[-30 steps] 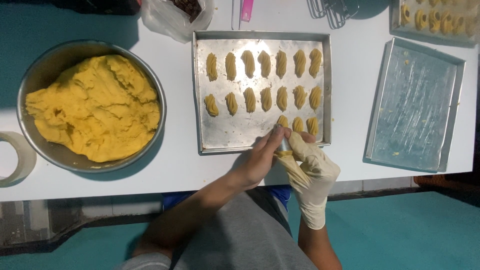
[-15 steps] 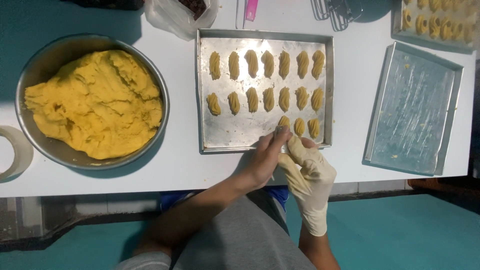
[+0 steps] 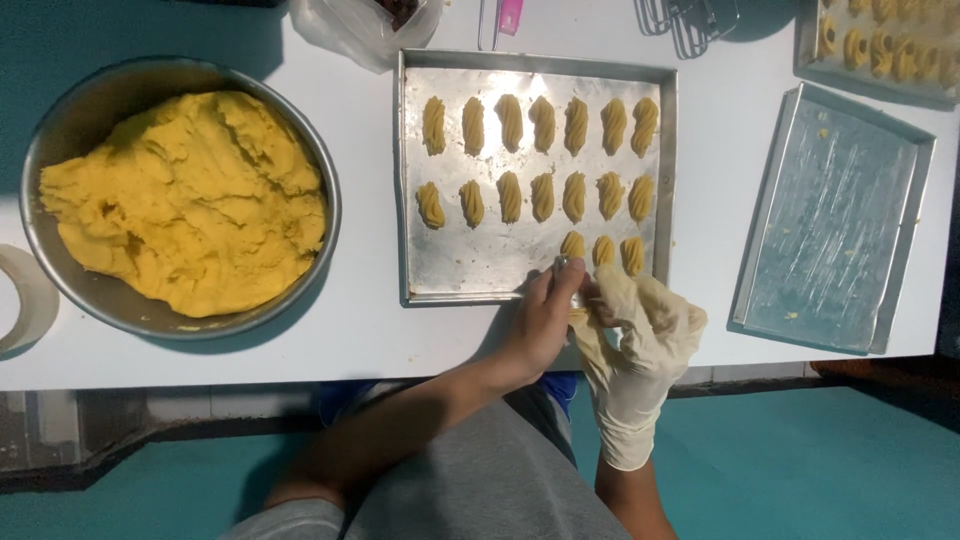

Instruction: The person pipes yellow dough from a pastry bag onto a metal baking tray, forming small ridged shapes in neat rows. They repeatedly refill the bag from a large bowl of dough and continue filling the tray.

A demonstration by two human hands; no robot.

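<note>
Hands: bare left hand [image 3: 545, 320] and gloved right hand [image 3: 640, 340] meet at the near edge of the tray [image 3: 470, 270], close together over its front row.
Left grip: closed round a small metal nozzle [image 3: 562, 264], tip pointing at the tray floor, apparently to steer where dough lands.
Right grip: closed, squeezing a soft piping bag [image 3: 585, 325] of yellow dough; most of the bag is hidden between the hands.
Glove: only the right hand wears one, likely because it takes the greasy bag.
Cookies [image 3: 545, 160]: ridged yellow ovals in rows, seven at the back, seven in the middle, three in front beside the nozzle; seventeen counted.
Front row: filled on the right only, its left part bare.
Bowl [image 3: 60, 130]: one, steel, on the desk [image 3: 360, 340] left of the tray, heaped with dough [image 3: 180, 200].
Spare tray [image 3: 835, 220]: one, greased, lying right of the working tray, well apart from the hands.
Far tray [image 3: 880, 50]: one at the top right corner, partly out of view, carrying shaped pieces too cropped to count.
</note>
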